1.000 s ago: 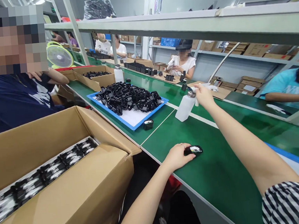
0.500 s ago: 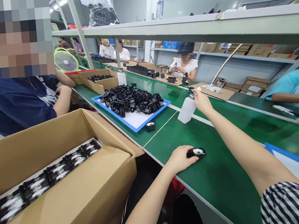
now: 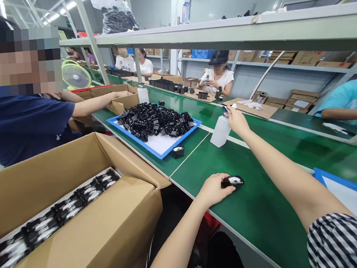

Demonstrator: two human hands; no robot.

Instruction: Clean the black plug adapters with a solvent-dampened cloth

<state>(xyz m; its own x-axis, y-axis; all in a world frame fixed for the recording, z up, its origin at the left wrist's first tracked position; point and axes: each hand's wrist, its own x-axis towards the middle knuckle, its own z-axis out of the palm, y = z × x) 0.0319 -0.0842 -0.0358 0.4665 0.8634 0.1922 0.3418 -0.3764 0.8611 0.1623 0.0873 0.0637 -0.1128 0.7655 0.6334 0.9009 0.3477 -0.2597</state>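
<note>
My left hand [image 3: 215,189] is closed round the near side of a small black plastic housing [image 3: 236,180] resting on the green bench. Its open face shows white and pale parts inside. Farther off, my right hand [image 3: 238,120] has its fingers closed at the metallic top of a translucent white bottle [image 3: 220,132], which leans to the right. A small white bit [image 3: 234,105] shows by those fingertips; what it is I cannot make out. Another black housing [image 3: 178,152] stands on the bench near a blue-rimmed tray [image 3: 161,155] heaped with black plastic parts [image 3: 157,121].
An open cardboard box [image 3: 112,235] with rows of black and white parts stands at the left. A second blue-rimmed tray [image 3: 352,189] lies right of my right forearm. A shelf [image 3: 204,33] crosses above the bench. A co-worker's arm [image 3: 97,102] reaches into a carton [image 3: 126,103].
The co-worker at the left has stretched an arm into the carton behind the tray. The view has shifted slightly; my hands keep their places on the housing and at the bottle top.
</note>
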